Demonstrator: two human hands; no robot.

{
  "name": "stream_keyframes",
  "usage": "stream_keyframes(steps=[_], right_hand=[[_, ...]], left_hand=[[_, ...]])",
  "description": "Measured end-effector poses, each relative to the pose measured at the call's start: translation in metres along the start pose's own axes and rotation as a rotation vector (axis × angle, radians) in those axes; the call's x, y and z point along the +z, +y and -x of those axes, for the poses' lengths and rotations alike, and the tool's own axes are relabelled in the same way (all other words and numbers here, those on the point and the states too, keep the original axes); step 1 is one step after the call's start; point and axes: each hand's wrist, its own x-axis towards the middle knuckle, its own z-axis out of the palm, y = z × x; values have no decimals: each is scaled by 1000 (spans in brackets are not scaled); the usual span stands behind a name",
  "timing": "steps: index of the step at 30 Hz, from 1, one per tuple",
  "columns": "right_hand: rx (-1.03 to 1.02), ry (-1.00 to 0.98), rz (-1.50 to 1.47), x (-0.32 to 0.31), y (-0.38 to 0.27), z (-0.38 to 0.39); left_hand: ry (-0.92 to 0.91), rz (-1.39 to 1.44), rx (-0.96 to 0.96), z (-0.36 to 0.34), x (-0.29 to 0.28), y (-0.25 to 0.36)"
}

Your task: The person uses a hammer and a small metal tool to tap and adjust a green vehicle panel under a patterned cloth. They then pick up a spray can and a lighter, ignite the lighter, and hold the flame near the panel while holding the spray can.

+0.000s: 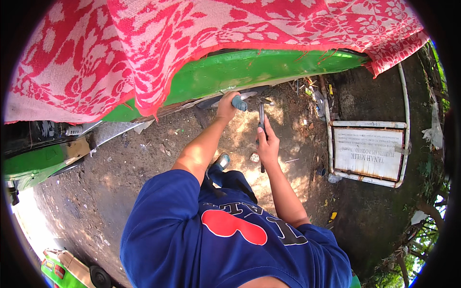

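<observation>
My left hand [226,106] is closed around a tool with a thick teal handle [239,103], whose butt end points toward the right. The tool's working end is hidden by the hand and the lower edge of a green vehicle panel [230,72]. In my right hand [268,145] is a hammer [261,114], gripped along its dark handle. The hammer's head is up, a short way to the right of the teal handle and apart from it. A dark rounded part, perhaps a wheel, shows under the panel beside my left hand.
A red and white patterned cloth [168,33] drapes over the vehicle. On the right lies a white metal frame with a sign board [367,151]. Litter is scattered on the dirt ground [129,182]. Another green vehicle [62,271] stands at the lower left.
</observation>
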Motion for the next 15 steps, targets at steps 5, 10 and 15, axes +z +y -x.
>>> stream_keyframes(steps=[5,10,15], right_hand=[[158,-47,-90,-13,-15,9],[302,-42,-248,-18,-24,20],[242,-48,-164,-44,-17,16]], left_hand=[[23,26,-49,-2,-3,-1],[36,-348,-1,15,-13,17],[-12,-368,-27,24,-29,18]])
